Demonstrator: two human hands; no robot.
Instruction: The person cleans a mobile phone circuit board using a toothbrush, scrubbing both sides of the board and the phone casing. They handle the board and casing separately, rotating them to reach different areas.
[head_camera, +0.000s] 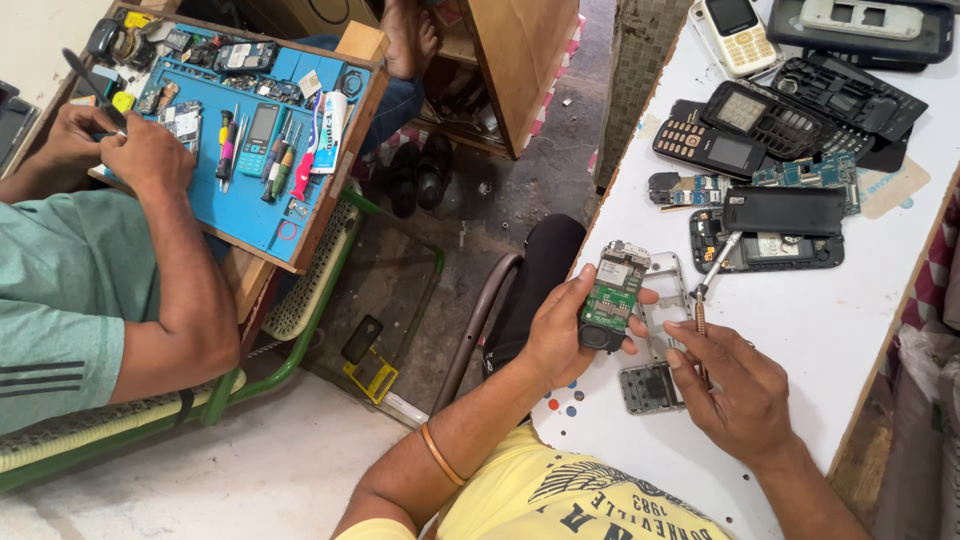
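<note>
At far left we see a co-worker's hands (120, 145) bent over a blue mat (255, 190) strewn with tools. Nearer the middle, our left hand (565, 335) grips a green circuit board (612, 290), fingers curled round it, just above the white table's (830, 330) edge. Just right, a silver phone frame (668, 290) lies on the table. Our right hand (740, 395) is closed on a screwdriver (712, 270), its tip near 1 black phone shell (765, 250).

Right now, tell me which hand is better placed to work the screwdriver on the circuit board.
Right. The right hand already holds the screwdriver, its tip beside the green circuit board. The left hand is full, gripping that board.
</note>
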